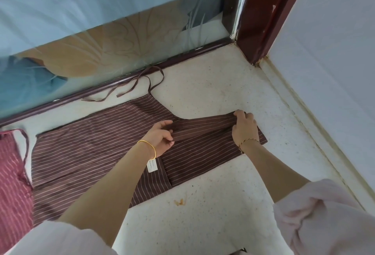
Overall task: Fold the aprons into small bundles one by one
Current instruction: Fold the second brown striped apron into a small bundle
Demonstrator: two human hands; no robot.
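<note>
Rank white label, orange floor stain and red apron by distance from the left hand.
1. white label, by the wrist of the left hand.
2. orange stain, on floor nearer the person.
3. red apron, far left edge.

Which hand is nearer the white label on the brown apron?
The left hand, its wrist beside the label; the right hand pinches the apron farther right.

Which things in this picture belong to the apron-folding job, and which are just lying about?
Job: brown striped apron, gripped at its folded strip by the left hand and right hand; its ties; red apron at the left edge.
Lying about: orange stain on the floor; glass door; wooden door frame.
</note>
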